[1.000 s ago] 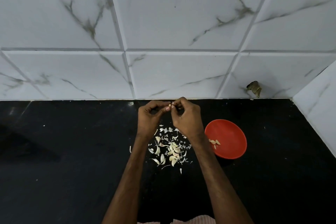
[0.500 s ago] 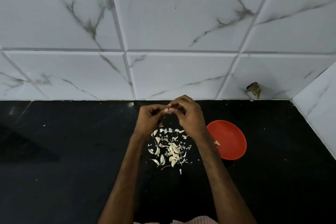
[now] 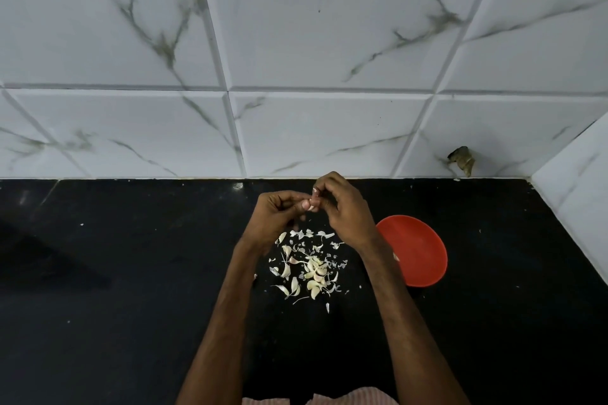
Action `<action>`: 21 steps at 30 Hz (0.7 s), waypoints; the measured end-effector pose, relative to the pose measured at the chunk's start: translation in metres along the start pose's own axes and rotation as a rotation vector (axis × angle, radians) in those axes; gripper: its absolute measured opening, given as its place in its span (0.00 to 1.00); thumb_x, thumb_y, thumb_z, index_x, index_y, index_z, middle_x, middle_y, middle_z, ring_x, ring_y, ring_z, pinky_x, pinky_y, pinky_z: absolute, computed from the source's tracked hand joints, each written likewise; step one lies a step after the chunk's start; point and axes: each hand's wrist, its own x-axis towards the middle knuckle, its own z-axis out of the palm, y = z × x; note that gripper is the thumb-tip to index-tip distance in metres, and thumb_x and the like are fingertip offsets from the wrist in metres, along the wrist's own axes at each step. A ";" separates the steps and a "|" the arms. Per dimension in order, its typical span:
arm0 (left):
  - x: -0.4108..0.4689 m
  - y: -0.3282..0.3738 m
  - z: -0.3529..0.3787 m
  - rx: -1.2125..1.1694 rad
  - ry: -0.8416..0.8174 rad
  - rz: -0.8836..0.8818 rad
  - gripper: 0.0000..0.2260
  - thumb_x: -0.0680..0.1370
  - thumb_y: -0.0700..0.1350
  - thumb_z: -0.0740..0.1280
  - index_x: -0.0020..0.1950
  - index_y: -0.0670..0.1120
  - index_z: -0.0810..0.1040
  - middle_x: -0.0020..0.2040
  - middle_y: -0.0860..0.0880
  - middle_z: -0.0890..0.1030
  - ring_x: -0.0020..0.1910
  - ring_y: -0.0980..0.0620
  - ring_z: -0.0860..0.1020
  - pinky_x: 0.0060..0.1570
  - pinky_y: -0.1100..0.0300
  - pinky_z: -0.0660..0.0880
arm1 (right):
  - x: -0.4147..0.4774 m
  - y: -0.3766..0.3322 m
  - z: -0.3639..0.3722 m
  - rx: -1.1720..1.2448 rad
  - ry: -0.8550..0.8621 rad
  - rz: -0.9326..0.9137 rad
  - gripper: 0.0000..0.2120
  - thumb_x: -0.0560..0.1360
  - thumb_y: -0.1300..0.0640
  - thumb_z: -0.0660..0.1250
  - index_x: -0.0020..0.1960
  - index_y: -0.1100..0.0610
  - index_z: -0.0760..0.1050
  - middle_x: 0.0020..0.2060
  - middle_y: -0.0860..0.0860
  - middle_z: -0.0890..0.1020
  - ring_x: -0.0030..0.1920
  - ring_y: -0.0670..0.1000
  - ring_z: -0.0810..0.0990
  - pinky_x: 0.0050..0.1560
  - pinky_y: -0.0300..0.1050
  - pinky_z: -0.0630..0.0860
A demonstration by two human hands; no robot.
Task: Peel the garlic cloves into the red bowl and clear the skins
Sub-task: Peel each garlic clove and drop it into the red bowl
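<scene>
Red bowl [image 3: 418, 250] lies just right of the right grip [image 3: 345, 210], farther from the left grip [image 3: 278, 215]; both pinch one garlic clove [image 3: 312, 204] between them.

My one camera rides on my head, looking forward and down. It faces the wall [image 3: 296, 43] across the counter [image 3: 131, 273], both near.

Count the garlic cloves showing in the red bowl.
1: a clove at the left edge of the bowl, against the right forearm, which may hide more.
</scene>
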 end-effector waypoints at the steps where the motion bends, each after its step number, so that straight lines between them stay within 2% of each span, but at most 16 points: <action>1: 0.000 0.000 0.000 -0.010 -0.003 -0.003 0.08 0.75 0.41 0.72 0.53 0.43 0.85 0.47 0.42 0.86 0.34 0.56 0.78 0.30 0.64 0.75 | 0.000 0.001 0.001 -0.028 0.001 -0.009 0.06 0.77 0.64 0.69 0.50 0.55 0.76 0.47 0.41 0.75 0.48 0.45 0.78 0.48 0.52 0.80; 6: 0.000 0.001 0.002 -0.053 -0.021 -0.015 0.12 0.77 0.39 0.70 0.60 0.41 0.82 0.49 0.41 0.84 0.31 0.55 0.75 0.29 0.61 0.76 | -0.001 0.001 0.005 -0.204 0.113 -0.059 0.07 0.78 0.66 0.67 0.55 0.59 0.75 0.52 0.47 0.76 0.50 0.41 0.74 0.42 0.44 0.78; 11: 0.000 0.003 0.011 -0.089 -0.023 -0.036 0.11 0.81 0.35 0.65 0.61 0.41 0.80 0.46 0.46 0.82 0.32 0.55 0.74 0.28 0.61 0.77 | -0.004 -0.001 0.010 -0.306 0.209 -0.092 0.09 0.76 0.68 0.68 0.55 0.62 0.75 0.52 0.52 0.76 0.51 0.49 0.77 0.37 0.46 0.80; 17: 0.002 0.001 0.018 -0.163 0.017 -0.114 0.08 0.83 0.36 0.63 0.59 0.37 0.79 0.46 0.44 0.81 0.33 0.53 0.77 0.29 0.58 0.79 | -0.006 -0.003 0.017 -0.412 0.248 -0.140 0.11 0.72 0.71 0.70 0.52 0.63 0.76 0.49 0.56 0.78 0.48 0.54 0.77 0.40 0.47 0.81; 21: 0.003 -0.002 0.016 -0.340 0.118 -0.155 0.08 0.83 0.39 0.63 0.55 0.42 0.81 0.46 0.46 0.83 0.40 0.50 0.82 0.31 0.54 0.81 | -0.007 0.000 0.014 -0.399 0.228 -0.202 0.08 0.74 0.65 0.63 0.52 0.65 0.77 0.50 0.57 0.78 0.51 0.50 0.73 0.45 0.48 0.81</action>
